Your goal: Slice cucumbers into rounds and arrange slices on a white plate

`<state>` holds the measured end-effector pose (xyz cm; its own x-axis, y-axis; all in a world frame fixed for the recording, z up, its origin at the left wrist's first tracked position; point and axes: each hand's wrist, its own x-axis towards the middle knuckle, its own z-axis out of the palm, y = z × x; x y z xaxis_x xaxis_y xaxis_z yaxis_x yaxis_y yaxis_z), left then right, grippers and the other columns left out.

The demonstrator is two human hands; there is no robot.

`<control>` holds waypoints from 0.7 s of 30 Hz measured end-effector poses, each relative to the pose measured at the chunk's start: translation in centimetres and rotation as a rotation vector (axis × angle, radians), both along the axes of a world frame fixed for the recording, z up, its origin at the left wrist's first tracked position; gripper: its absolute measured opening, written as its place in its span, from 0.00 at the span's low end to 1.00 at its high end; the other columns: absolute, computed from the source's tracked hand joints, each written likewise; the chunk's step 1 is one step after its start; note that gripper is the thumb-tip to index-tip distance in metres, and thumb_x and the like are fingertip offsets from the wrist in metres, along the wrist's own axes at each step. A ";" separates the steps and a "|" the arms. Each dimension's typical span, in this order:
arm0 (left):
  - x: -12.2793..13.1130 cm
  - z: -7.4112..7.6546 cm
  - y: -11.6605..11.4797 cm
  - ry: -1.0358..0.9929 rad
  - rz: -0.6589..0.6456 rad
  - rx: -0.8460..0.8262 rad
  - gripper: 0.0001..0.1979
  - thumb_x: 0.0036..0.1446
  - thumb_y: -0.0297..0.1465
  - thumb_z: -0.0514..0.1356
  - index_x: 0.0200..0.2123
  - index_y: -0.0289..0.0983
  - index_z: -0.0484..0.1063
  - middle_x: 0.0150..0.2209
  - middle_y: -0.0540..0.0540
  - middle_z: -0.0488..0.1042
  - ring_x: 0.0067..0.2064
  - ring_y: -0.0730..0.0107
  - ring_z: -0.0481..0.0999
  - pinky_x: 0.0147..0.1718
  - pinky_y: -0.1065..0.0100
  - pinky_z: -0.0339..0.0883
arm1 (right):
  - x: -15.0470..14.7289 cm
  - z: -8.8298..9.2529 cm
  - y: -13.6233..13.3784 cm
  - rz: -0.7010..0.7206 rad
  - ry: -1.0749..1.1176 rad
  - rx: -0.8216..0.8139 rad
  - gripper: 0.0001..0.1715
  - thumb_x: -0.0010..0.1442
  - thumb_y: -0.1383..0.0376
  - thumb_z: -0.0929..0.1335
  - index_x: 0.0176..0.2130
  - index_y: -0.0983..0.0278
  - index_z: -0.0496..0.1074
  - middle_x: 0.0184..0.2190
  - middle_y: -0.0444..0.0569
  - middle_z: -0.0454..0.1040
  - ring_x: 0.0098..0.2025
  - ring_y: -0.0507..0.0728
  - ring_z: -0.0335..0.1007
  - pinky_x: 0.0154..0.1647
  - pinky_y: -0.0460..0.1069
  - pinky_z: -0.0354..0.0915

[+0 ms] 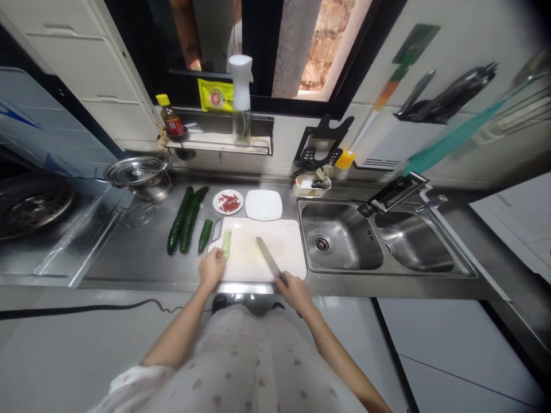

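Note:
A white cutting board (282,229) lies on the counter in front of me. Down its left side runs an overlapping row of pale green cucumber slices (227,236). My left hand (212,266) is closed in a pinch at the near end of this row, its fingertips on the last slice. On the board's right side, my right hand (293,291) is closed around the dark handle of a kitchen knife (269,256). The blade points away from me and to the left, over the board, apart from the slices. A cut cucumber piece (205,236) lies left of the board.
Two whole cucumbers (186,221) lie farther left. Behind the board are a small plate (218,198) of chopped red pieces and a white square plate (264,205). A steel pot (148,179) stands back left. The double sink (340,244) borders the board's right.

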<state>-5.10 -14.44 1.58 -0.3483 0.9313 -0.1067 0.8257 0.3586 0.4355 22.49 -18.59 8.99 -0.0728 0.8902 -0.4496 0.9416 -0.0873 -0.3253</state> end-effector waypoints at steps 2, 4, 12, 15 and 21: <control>0.0 0.1 -0.1 0.036 -0.019 -0.009 0.10 0.57 0.30 0.55 0.39 0.41 0.74 0.34 0.47 0.77 0.39 0.62 0.74 0.37 0.66 0.57 | -0.1 0.1 0.0 -0.009 0.007 -0.011 0.16 0.66 0.55 0.60 0.41 0.62 0.71 0.34 0.50 0.77 0.37 0.55 0.71 0.30 0.46 0.49; 0.0 0.1 -0.2 0.069 -0.034 -0.014 0.10 0.57 0.30 0.54 0.39 0.41 0.74 0.36 0.46 0.77 0.40 0.61 0.73 0.39 0.65 0.57 | -0.1 0.0 0.0 -0.020 0.012 -0.011 0.16 0.66 0.55 0.61 0.41 0.62 0.71 0.34 0.50 0.77 0.37 0.55 0.70 0.30 0.46 0.49; -0.1 0.0 -0.5 0.110 -0.081 -0.011 0.10 0.58 0.30 0.53 0.38 0.40 0.75 0.41 0.43 0.76 0.44 0.58 0.72 0.42 0.62 0.58 | 0.8 -1.7 -0.1 -0.131 0.167 0.111 0.14 0.63 0.56 0.61 0.41 0.61 0.69 0.29 0.46 0.75 0.31 0.54 0.68 0.29 0.45 0.51; -0.1 0.2 -0.5 0.115 -0.086 -0.006 0.11 0.57 0.30 0.53 0.38 0.40 0.75 0.41 0.43 0.76 0.44 0.58 0.71 0.43 0.62 0.58 | 1.7 -2.3 0.4 -0.237 0.259 0.193 0.15 0.62 0.54 0.60 0.40 0.61 0.67 0.26 0.45 0.73 0.28 0.54 0.67 0.27 0.45 0.53; 0.0 0.4 -0.5 0.098 -0.091 -0.003 0.10 0.58 0.30 0.53 0.37 0.40 0.75 0.39 0.43 0.76 0.44 0.58 0.72 0.42 0.62 0.59 | 3.8 -3.7 2.5 -0.436 0.421 0.236 0.19 0.59 0.50 0.60 0.39 0.62 0.66 0.22 0.43 0.71 0.25 0.54 0.68 0.24 0.45 0.58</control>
